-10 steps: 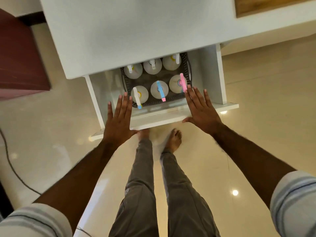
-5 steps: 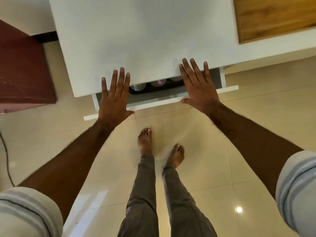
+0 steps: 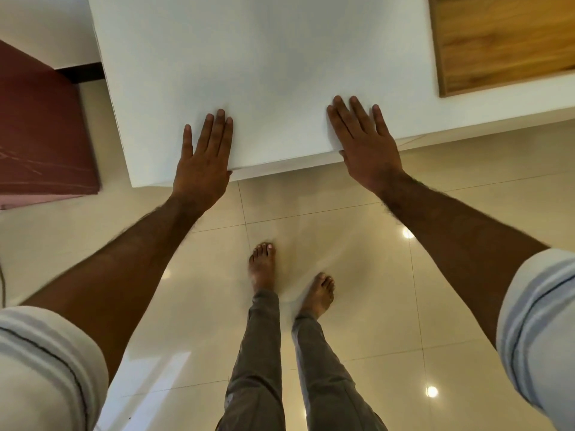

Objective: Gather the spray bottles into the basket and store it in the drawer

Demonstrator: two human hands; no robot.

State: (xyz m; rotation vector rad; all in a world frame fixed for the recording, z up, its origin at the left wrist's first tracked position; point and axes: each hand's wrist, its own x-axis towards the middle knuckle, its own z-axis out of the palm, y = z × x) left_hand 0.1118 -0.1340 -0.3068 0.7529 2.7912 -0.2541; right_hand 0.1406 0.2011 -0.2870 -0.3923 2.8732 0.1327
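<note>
Since half a second ago the drawer has slid fully under the white cabinet top; basket and spray bottles are out of sight inside. My left hand and right hand lie at its front edge, fingers extended, slightly apart, gripping nothing.

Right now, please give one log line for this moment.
drawer: not visible | left hand: flat, open | right hand: flat, open | cabinet top: bare

Left hand and right hand flat at cabinet top's six-o'clock edge, wooden board at two o'clock, bare feet below.
</note>
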